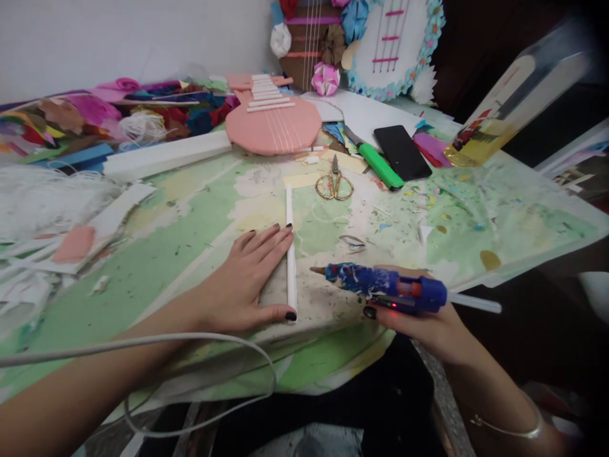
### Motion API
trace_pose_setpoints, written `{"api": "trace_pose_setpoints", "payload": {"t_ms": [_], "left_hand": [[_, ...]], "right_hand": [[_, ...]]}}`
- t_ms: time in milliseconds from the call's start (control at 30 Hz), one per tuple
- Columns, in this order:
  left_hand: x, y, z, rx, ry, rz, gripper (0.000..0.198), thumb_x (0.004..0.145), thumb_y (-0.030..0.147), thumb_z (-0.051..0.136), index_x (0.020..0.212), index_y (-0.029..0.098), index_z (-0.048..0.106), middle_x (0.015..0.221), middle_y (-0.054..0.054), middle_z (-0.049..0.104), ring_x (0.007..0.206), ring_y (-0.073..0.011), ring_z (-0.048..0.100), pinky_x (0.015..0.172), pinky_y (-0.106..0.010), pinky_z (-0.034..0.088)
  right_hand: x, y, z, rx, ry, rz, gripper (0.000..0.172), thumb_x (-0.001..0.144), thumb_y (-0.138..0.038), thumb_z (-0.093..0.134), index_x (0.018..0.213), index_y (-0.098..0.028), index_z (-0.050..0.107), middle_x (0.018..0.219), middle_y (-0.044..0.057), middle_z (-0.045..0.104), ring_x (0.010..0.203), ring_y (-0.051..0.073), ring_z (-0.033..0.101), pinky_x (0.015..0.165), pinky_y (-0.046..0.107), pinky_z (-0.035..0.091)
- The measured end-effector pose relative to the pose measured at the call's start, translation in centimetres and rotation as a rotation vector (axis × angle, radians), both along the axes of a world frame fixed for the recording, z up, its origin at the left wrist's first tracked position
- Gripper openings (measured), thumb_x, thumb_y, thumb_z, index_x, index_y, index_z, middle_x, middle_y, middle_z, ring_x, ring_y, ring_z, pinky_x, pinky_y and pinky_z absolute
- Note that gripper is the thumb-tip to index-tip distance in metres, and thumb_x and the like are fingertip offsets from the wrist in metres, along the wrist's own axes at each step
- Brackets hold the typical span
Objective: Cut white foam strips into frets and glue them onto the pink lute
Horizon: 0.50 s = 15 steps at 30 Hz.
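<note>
My left hand (247, 279) lies flat with fingers stretched out on the stained green table cover (157, 266), its fingertips and thumb pressing against a thin white foam strip (290, 216) that runs away from me. My right hand (423, 324) is closed round a blue hot glue gun (385, 289). The gun's nozzle points left, a short way from the strip. A white glue stick sticks out of the gun's back end. The gun's white cord (190, 343) loops over my left forearm.
A pink paper guitar (273, 124) lies at the back, with gold scissors (334, 184), a green marker (379, 165) and a black phone (402, 152) to its right. Coloured paper scraps (85, 120) pile up at the left. A long white foam bar (166, 155) lies near them.
</note>
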<state>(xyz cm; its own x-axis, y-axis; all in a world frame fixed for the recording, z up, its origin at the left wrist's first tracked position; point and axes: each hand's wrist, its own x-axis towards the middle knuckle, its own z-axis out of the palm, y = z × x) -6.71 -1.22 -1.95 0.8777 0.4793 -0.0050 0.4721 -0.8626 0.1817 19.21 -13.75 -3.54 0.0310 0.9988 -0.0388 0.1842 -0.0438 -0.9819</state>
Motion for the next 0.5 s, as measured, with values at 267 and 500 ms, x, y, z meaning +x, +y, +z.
{"api": "trace_pose_setpoints", "payload": {"t_ms": [267,500], "left_hand": [[-0.2,0.0,-0.2,0.02,0.057,0.002,0.097,0.075,0.071,0.042,0.146,0.016,0.006,0.152,-0.015,0.014,0.139,-0.0352,0.011,0.11,-0.052,0.011],[-0.3,-0.1,-0.3,0.04,0.074,-0.005,0.097,0.077,0.072,0.038,0.146,0.015,0.001,0.152,-0.016,0.011,0.139,-0.0333,0.009,0.111,-0.05,0.009]], "right_hand": [[-1.4,1.2,1.9,0.09,-0.377,0.227,0.018,0.076,-0.022,0.058,0.065,-0.019,0.045,0.061,-0.004,0.042,0.057,0.01,0.039,0.052,0.023,0.033],[-2.5,3.0,1.7,0.141,-0.484,0.166,0.014,0.072,-0.02,0.059,0.064,-0.019,0.048,0.061,-0.002,0.049,0.059,0.013,0.045,0.056,0.026,0.034]]}}
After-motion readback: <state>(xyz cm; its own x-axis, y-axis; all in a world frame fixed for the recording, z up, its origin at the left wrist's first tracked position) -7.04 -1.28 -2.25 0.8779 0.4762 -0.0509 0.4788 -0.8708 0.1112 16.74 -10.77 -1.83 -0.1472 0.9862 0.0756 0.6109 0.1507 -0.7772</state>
